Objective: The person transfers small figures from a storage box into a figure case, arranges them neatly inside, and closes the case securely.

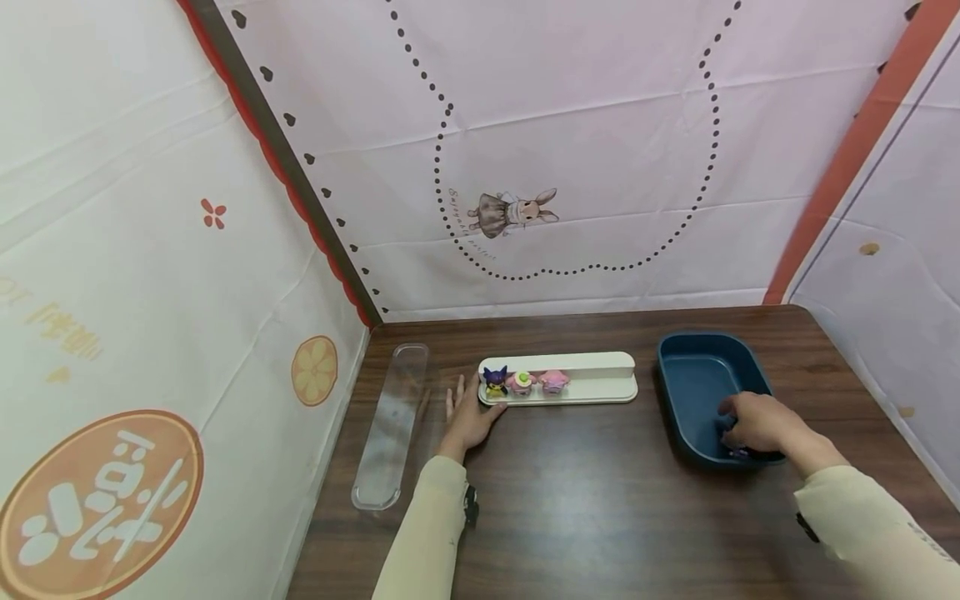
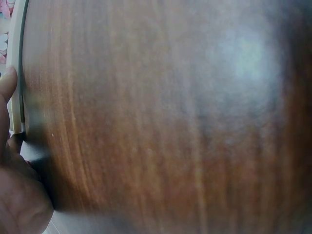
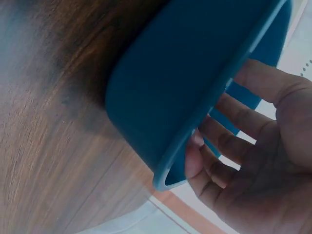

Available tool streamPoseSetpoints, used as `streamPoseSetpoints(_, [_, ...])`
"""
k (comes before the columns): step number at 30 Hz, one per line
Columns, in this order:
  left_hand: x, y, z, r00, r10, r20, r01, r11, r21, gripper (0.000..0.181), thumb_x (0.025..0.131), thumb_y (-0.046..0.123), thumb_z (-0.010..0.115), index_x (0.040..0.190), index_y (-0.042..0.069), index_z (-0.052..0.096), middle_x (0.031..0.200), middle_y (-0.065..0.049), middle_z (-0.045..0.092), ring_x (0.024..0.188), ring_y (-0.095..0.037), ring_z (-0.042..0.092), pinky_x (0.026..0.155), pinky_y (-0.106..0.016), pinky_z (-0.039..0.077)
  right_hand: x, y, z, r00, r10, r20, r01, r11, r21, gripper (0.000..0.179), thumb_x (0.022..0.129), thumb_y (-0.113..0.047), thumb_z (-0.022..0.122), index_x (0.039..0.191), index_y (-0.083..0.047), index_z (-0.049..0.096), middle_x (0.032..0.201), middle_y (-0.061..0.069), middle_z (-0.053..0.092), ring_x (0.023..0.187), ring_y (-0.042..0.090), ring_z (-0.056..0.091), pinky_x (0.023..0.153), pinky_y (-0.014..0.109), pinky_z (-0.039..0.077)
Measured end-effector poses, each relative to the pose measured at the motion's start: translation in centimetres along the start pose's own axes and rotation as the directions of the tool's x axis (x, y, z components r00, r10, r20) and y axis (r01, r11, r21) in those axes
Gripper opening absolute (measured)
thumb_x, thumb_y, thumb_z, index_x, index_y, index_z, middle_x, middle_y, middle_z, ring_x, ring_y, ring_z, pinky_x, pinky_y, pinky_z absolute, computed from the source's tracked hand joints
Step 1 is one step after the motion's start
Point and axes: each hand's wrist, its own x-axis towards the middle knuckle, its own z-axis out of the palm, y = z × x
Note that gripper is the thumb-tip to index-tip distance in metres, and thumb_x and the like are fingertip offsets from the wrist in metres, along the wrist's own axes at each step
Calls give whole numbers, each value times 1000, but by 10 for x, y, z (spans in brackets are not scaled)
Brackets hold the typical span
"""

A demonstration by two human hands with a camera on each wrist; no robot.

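Observation:
My left hand point(image 1: 468, 421) rests at the left end of a white display stand point(image 1: 600, 388), its thumb along the front edge and its fingers spread beside the end. Three small figurines stand in a row on it: a dark blue-and-yellow figurine point(image 1: 496, 382), a pink figurine with a green-and-white top point(image 1: 521, 382), and a pink figurine point(image 1: 554, 382). My right hand point(image 1: 757, 423) reaches over the near right rim into a dark blue bin point(image 1: 693, 367). A small purple figurine point(image 1: 738, 453) shows below that hand. Its fingertips are hidden by the bin wall in the right wrist view, so I cannot tell what they hold.
Left of the stand lies a long clear plastic cover point(image 1: 390, 429). All of this is on a dark wood-grain table point(image 1: 577, 500). Printed cloth point(image 1: 585, 167) hangs along the table's back and sides.

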Motion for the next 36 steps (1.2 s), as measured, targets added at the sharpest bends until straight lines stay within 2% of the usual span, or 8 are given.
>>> streamPoseSetpoints(6, [0,0,1,1000,-8,-2,8,1000,-10,94,97,55,65,167,13,20,173,-9,25,164,-28,1,130,-53,-10,3,3,6,998,45,45,-44,998,-35,45,88,-15,75,124,10,67,114,28,69,102,46,61,79,59,55])
streamPoseSetpoints(11, [-2,4,-2,1000,4,1,-4,1000,-4,91,99,51,65,166,9,21,172,-12,25,164,-32,3,130,-55,-9,3,2,6,995,52,88,-47,997,-53,10,90,-15,71,90,-6,73,84,9,66,87,34,50,70,44,43])
streamPoseSetpoints(14, [-4,8,-6,1000,11,-3,-11,1000,6,90,99,50,65,166,9,22,172,-13,26,163,-34,5,130,-57,-6,3,0,5,993,46,106,-38,996,-76,13,91,-16,69,78,-13,69,78,5,62,85,32,44,69,42,36])
streamPoseSetpoints(17, [-7,11,-10,1000,0,4,0,1000,17,89,99,52,64,166,11,21,172,-11,25,163,-32,6,131,-57,-4,3,-1,5,993,40,111,-29,995,-93,9,90,-17,70,88,-9,73,88,8,67,88,34,48,72,47,41])
streamPoseSetpoints(21, [-8,11,-10,1000,-15,13,15,1000,23,90,100,54,62,167,13,19,173,-8,23,164,-30,4,131,-55,-5,5,0,4,995,26,100,-16,995,-101,23,88,-17,71,105,-3,76,102,14,72,95,37,54,77,54,45])
streamPoseSetpoints(23, [-7,10,-9,1000,-9,6,8,1000,9,90,99,52,64,167,12,20,173,-10,24,164,-31,4,131,-56,-6,5,2,5,995,19,93,-9,994,-105,25,88,-18,72,107,-2,76,103,14,72,96,37,55,78,54,45])
streamPoseSetpoints(29, [-2,2,-1,1000,-5,-2,5,1000,4,92,98,54,64,167,13,19,173,-8,23,164,-30,2,130,-55,-9,3,5,7,998,-34,52,40,993,-113,27,88,-25,77,106,-5,77,101,9,74,97,36,57,75,49,42])
streamPoseSetpoints(36, [0,0,1,1000,-21,7,21,1000,5,96,97,61,62,168,16,16,174,-6,20,164,-26,-2,130,-53,-12,1,5,9,998,-64,7,64,996,-60,26,90,-30,78,102,-7,77,86,-3,70,85,22,60,69,41,33])
